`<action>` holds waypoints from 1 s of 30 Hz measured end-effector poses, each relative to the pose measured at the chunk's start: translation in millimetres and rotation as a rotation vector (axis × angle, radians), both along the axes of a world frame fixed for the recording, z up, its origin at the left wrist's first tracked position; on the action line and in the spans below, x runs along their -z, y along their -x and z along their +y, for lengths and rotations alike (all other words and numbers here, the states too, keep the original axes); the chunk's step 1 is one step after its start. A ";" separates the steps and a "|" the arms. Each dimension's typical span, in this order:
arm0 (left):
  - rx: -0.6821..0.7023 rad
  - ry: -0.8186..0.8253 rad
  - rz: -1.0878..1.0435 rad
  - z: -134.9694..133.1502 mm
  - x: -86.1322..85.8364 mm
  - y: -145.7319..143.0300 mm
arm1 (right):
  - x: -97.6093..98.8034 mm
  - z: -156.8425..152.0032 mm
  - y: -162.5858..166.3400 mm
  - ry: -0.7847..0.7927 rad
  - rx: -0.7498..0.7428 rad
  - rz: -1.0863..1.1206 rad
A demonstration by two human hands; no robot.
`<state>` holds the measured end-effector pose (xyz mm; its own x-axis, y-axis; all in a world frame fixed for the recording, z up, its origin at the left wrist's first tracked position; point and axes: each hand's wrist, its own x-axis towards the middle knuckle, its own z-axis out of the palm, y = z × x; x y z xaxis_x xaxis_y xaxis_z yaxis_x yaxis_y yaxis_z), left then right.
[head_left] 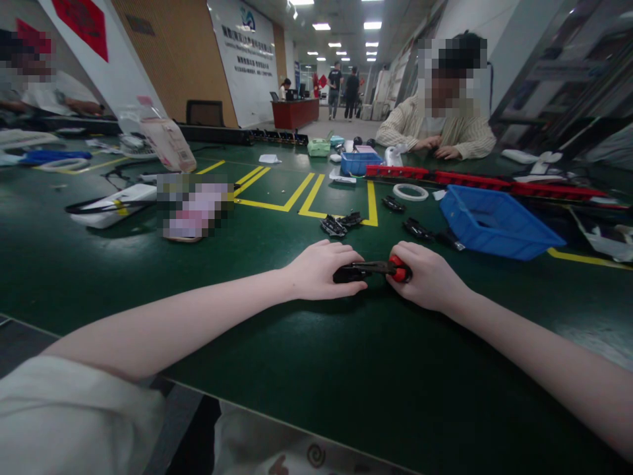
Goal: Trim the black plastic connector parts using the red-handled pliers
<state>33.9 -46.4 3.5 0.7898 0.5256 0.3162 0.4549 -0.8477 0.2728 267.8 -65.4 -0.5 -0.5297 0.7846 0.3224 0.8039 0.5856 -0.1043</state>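
Note:
My left hand [321,270] is closed around a black plastic part [345,273] just above the green table, its thumb along the near side. My right hand [429,276] grips pliers by their red and black handles [398,269]. The dark jaws of the pliers point left and meet the black part; exactly where they bite, I cannot tell. Beyond my hands lie several similar black parts, among them a pair [341,224] near the yellow tape, one [418,229] beside the blue bin, and another [393,204] farther back.
A blue bin [499,224] stands on the right, with a white tape roll [410,192] and a long red strip [475,181] behind. A phone [195,214], a white case [116,204] and a tilted bottle [168,138] are at left. Across the table sits a person [440,125].

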 end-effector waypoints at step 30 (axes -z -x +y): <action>-0.147 -0.294 0.315 -2.1 0.2 -0.1 | -5.6 -12.4 8.3 -0.260 0.122 -0.373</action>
<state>34.0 -48.5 3.4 0.7950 0.5634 0.2249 0.5986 -0.7886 -0.1404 259.5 -77.8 5.2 -0.5558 0.7665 0.3218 0.8231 0.4529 0.3426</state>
